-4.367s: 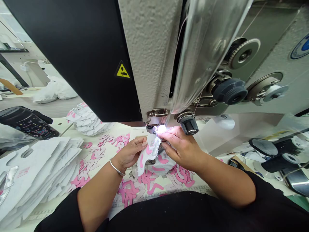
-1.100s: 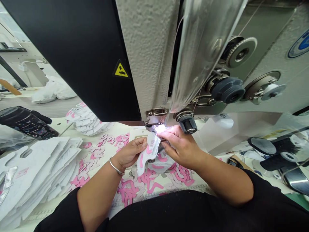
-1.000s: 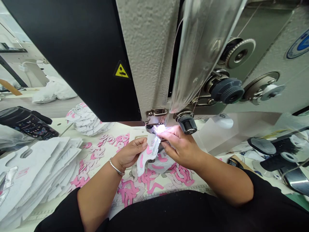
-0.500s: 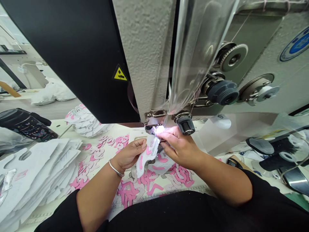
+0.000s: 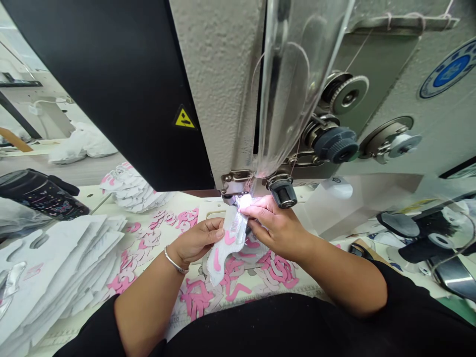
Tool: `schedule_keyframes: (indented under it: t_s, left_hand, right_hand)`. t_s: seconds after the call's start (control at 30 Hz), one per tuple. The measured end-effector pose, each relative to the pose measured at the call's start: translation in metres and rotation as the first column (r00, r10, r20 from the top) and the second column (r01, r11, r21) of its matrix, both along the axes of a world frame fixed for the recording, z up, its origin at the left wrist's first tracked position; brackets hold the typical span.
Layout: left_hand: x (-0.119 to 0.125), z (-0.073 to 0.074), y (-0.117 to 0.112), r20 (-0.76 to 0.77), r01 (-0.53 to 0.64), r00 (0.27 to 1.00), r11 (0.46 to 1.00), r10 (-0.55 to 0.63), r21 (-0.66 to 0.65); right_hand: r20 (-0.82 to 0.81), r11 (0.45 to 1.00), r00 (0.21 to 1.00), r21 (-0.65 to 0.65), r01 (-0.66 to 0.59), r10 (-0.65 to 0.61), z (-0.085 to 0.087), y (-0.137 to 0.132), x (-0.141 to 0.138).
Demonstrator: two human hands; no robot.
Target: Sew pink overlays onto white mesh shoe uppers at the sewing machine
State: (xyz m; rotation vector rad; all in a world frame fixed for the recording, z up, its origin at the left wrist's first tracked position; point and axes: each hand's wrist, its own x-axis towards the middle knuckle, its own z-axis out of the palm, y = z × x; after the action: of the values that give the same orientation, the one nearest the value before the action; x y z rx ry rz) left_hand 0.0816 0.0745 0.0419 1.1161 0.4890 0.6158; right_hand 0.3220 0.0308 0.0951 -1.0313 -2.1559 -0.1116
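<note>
Under the lit needle area of a sewing machine [image 5: 238, 182] lies a white mesh shoe upper [image 5: 225, 250] with pink patches. Its free end hangs toward me. My left hand [image 5: 199, 239] pinches the left edge between thumb and fingers. On the other side, my right hand [image 5: 275, 223] is closed on the upper close to the needle, fingertips at the bright spot. The needle tip and the stitch line are lost in the glare. Small pink cut pieces [image 5: 199, 297] lie scattered below and around both hands.
At left a large stack of white uppers [image 5: 74, 267] stands beside a black bottle [image 5: 40, 193]; a smaller stack [image 5: 132, 186] sits behind. Tension knobs [image 5: 336, 144] and a clear guard [image 5: 290, 84] hang above my right hand. Thread spools [image 5: 427, 250] are at right.
The upper has turned slightly and lies flatter, its free end a little closer to me. My left hand has shifted slightly down and left; the right stays by the needle.
</note>
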Motion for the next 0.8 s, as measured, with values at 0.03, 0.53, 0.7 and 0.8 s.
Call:
schedule_keyframes:
  t_s: [0.03, 0.53, 0.7, 0.8]
  left_hand:
    - [-0.002, -0.001, -0.001, -0.017, 0.023, 1.0, 1.0, -0.023, 0.002]
    - [0.027, 0.048, -0.041, -0.073, -0.342, 0.937, 0.94, 0.342, 0.02]
    - [0.03, 0.062, -0.061, -0.04, -0.261, 0.965, 0.963, 0.259, -0.061]
    - [0.011, 0.062, -0.067, -0.037, -0.283, 0.959, 0.958, 0.282, -0.042]
  right_hand:
    - [-0.006, 1.0, 1.0, 0.01, -0.006, 0.006, -0.001, 0.0, 0.0]
    - [0.039, 0.975, 0.995, 0.201, -0.096, 0.09, -0.005, -0.01, -0.004]
    - [0.078, 0.971, 0.984, 0.167, -0.174, 0.163, 0.007, -0.035, -0.008]
    - [-0.064, 0.95, 0.956, 0.152, -0.273, 0.285, 0.014, -0.043, -0.003]
